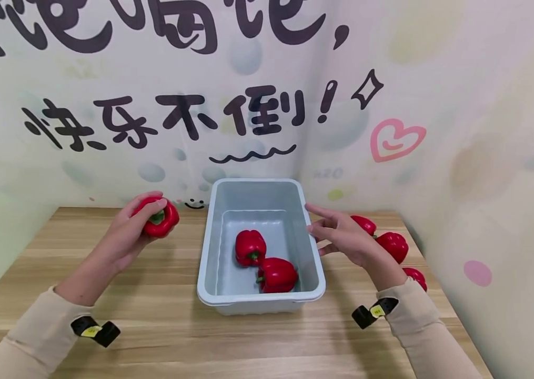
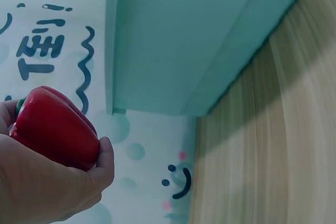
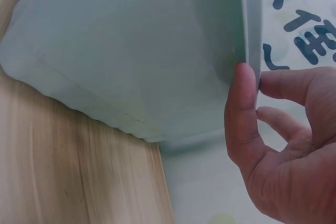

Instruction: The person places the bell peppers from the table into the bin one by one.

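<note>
My left hand (image 1: 127, 234) grips a red bell pepper (image 1: 164, 221) to the left of a light blue-grey plastic bin (image 1: 260, 302). In the left wrist view the pepper (image 2: 55, 129) lies between thumb and fingers, its green stem end towards the palm. My right hand (image 1: 342, 237) is at the bin's right rim; in the right wrist view, that hand (image 3: 283, 156) pinches the rim (image 3: 253, 30) between thumb and fingers. Inside the bin, one red bell pepper (image 1: 250, 247) rests behind another bell pepper (image 1: 278, 275), both on its floor.
On the table's right side lie a partly hidden bell pepper (image 1: 363, 223), a bell pepper (image 1: 393, 246) and another bell pepper (image 1: 415, 277) half behind the right forearm. The wooden table (image 1: 162, 337) backs onto a printed cloth wall (image 1: 267, 68); a wall also closes the right side.
</note>
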`<state>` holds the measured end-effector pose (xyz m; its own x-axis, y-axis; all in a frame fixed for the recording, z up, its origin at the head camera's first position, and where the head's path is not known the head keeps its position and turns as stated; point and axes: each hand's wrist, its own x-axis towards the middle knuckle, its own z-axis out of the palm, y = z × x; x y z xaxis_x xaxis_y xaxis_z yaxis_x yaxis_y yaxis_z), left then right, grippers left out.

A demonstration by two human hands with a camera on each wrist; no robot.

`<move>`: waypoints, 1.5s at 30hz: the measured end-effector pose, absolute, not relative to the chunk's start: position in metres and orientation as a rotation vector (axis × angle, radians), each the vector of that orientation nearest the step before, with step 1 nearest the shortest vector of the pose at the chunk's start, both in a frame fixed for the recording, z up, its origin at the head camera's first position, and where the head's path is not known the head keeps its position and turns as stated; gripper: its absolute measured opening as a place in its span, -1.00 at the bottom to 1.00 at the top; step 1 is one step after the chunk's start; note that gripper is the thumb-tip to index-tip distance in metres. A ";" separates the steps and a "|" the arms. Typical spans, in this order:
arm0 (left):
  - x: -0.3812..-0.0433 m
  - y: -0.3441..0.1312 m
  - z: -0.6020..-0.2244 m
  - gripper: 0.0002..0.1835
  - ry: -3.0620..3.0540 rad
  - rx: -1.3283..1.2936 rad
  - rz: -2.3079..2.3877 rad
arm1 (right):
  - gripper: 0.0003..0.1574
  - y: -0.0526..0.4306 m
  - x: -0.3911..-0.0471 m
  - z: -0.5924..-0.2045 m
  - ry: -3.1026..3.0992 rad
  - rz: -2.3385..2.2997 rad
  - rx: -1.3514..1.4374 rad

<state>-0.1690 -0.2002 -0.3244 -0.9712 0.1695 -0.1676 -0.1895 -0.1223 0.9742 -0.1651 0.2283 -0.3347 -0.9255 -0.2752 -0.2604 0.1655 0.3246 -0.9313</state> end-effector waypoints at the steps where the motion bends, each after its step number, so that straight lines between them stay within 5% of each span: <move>1: -0.169 -0.199 -0.322 -0.46 1.896 -0.017 2.191 | -0.14 0.228 -0.165 -0.335 2.223 -1.631 -0.099; 45: -0.175 -0.147 -0.268 -0.42 1.836 0.116 2.123 | -0.15 0.230 -0.167 -0.337 2.205 -1.655 -0.081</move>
<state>-0.1747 -0.1470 -0.2685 -0.9420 0.2989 -0.1526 -0.1942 -0.1147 0.9742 -0.1671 0.2297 -0.3373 -0.9257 -0.2696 -0.2652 0.1795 0.3040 -0.9356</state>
